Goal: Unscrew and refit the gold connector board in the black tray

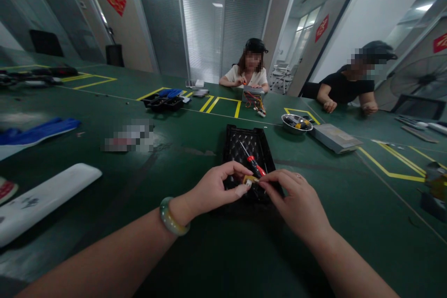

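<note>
A small yellow piece with a white block on it (249, 180), perhaps a little circuit board, is pinched between the thumb and fingers of my left hand (223, 184). The fingertips of my right hand (295, 195) close on its right end; whether they grip a separate tiny part there is too small to tell. Both hands are over the near part of a black plastic tray (232, 142) with a patterned floor. Inside that tray lies a red and black screwdriver (256, 166), its shaft pointing to the far left. My left wrist wears a green bangle.
On the green table (181, 163) a metal bowl (296, 124) and a flat grey case (335, 138) stand at the right. A long white object (49, 200) and blue gloves (42, 131) lie left. Across the table, one person handles a grey box with coloured wires (253, 94); another sits right.
</note>
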Tool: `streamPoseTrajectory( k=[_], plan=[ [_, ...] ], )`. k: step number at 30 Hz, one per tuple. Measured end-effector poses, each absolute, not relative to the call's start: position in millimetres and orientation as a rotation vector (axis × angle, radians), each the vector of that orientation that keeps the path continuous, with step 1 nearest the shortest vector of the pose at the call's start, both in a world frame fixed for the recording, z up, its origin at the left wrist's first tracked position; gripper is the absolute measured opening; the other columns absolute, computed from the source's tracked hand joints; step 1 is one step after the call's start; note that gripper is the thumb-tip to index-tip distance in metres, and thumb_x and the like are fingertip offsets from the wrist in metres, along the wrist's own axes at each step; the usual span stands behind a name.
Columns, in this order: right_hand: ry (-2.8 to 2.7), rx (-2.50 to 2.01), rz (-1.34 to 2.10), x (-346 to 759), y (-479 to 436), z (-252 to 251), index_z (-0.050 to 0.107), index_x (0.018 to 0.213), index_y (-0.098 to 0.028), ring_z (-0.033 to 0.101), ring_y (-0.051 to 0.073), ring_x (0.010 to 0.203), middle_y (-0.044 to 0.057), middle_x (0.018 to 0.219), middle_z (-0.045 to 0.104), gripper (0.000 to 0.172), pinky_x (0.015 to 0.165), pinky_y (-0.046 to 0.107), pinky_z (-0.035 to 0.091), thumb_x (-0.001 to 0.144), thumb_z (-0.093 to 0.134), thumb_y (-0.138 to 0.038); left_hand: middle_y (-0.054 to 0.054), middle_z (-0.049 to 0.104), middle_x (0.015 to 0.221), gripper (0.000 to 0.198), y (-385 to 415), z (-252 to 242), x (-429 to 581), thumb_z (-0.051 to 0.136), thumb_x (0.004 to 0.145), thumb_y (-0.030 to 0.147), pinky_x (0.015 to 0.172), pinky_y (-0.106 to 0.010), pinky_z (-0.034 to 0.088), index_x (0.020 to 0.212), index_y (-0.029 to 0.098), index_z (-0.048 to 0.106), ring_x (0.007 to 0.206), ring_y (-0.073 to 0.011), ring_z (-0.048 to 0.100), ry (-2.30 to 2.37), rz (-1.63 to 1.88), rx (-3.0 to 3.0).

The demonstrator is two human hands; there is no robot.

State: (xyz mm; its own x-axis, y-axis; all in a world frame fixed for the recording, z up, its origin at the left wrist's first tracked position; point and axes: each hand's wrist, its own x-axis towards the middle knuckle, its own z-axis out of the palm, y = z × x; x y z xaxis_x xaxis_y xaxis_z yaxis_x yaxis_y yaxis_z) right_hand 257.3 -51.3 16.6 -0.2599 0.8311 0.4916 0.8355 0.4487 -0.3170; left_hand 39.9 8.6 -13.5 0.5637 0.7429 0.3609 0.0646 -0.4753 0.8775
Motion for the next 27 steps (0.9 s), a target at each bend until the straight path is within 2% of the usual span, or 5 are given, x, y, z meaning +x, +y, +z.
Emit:
streamPoseTrajectory(
  k=[10, 13, 16, 22, 27],
  plan=[
    [-2.136, -1.377, 0.007, 258.5, -50.3, 14.0, 0.065, 0.097, -0.026, 0.068, 0.021, 0.087, 0.0, 0.093, 0.073, 0.008, 0.079, 0.036, 0.05, 0.093, 0.06, -0.023, -0.006, 0.069, 0.106, 0.034, 6.8, -9.3, 38.2, 0.067, 0.088, 0.032, 0.09, -0.035, 0.052, 0.118, 0.019, 0.062, 0.097, -0.0182, 0.064, 0.598, 0.935, 1.864],
    [-2.152, -1.376, 0.047, 256.2, -50.2, 14.6, 0.066, 0.096, -0.026, 0.068, 0.02, 0.086, -0.001, 0.093, 0.073, 0.007, 0.079, 0.036, 0.049, 0.093, 0.061, -0.021, -0.006, 0.07, 0.107, 0.036, 11.8, -10.1, 37.0, 0.055, 0.096, 0.037, 0.093, -0.036, 0.05, 0.127, 0.02, 0.056, 0.099, -0.0184, 0.065, 0.632, 1.032, 1.764],
    [-2.256, -1.353, 0.125, 251.4, -51.8, 14.0, 0.065, 0.096, -0.025, 0.067, 0.019, 0.085, -0.003, 0.094, 0.072, 0.008, 0.081, 0.037, 0.048, 0.092, 0.064, -0.018, -0.006, 0.069, 0.113, 0.033, 24.0, -18.2, 36.2, 0.045, 0.101, 0.037, 0.095, -0.037, 0.048, 0.127, 0.021, 0.056, 0.104, -0.0192, 0.063, 0.826, 1.202, 1.681],
    [-2.483, -1.37, 0.134, 240.7, -55.9, 11.5, 0.066, 0.097, -0.025, 0.065, 0.018, 0.082, -0.004, 0.093, 0.07, 0.01, 0.082, 0.04, 0.044, 0.092, 0.065, -0.017, -0.006, 0.061, 0.128, 0.033, 45.3, -37.8, 34.4, 0.057, 0.09, 0.027, 0.108, -0.045, 0.038, 0.122, 0.022, 0.06, 0.125, -0.025, 0.049, 1.307, 1.236, 1.861],
    [-2.526, -1.393, 0.148, 238.5, -55.2, 11.9, 0.068, 0.096, -0.028, 0.063, 0.02, 0.087, -0.004, 0.094, 0.069, 0.012, 0.083, 0.041, 0.04, 0.091, 0.066, -0.017, -0.007, 0.057, 0.133, 0.038, 47.5, -44.5, 35.0, 0.06, 0.086, 0.026, 0.113, -0.046, 0.032, 0.123, 0.021, 0.06, 0.129, -0.0259, 0.045, 1.423, 1.15, 1.948]
  ],
)
